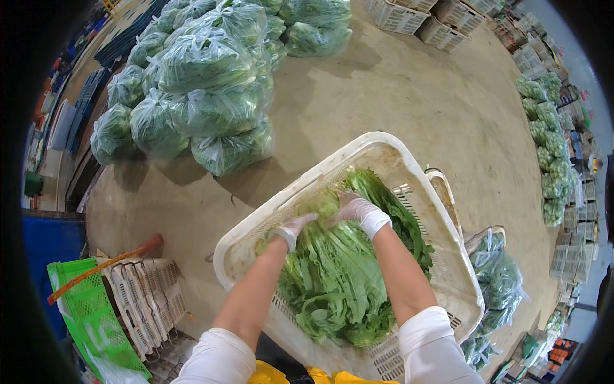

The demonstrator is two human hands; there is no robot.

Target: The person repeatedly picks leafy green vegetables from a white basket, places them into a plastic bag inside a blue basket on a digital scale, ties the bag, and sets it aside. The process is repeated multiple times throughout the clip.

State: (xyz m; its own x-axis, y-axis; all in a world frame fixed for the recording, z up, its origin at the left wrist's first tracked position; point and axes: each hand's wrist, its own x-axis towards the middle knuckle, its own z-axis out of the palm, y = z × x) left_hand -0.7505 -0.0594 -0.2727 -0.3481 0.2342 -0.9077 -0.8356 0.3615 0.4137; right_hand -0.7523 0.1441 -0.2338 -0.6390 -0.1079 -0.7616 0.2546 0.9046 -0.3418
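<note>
A large white slatted plastic basket (383,139) sits tilted in front of me, with long-leafed lettuce (336,269) lying in it. The pale stem ends point away from me and the leaves fan back towards my body. My left hand (298,225), in a thin translucent glove, grips the lettuce at the left of the stem ends. On their right side, my right hand (352,207), gloved alike, holds the same bunch with thumb and fingers spread around it. Motion blurs the stem ends, and some fingertips are hidden among them. Darker leaves (388,206) lie along the basket's right side.
Stacked clear bags of greens (211,67) stand on the concrete floor (431,96) at the upper left. Nested white crates (144,293) and a green crate (91,307) are at lower left. More bagged greens (494,273) lie right of the basket; crates (398,17) stand behind.
</note>
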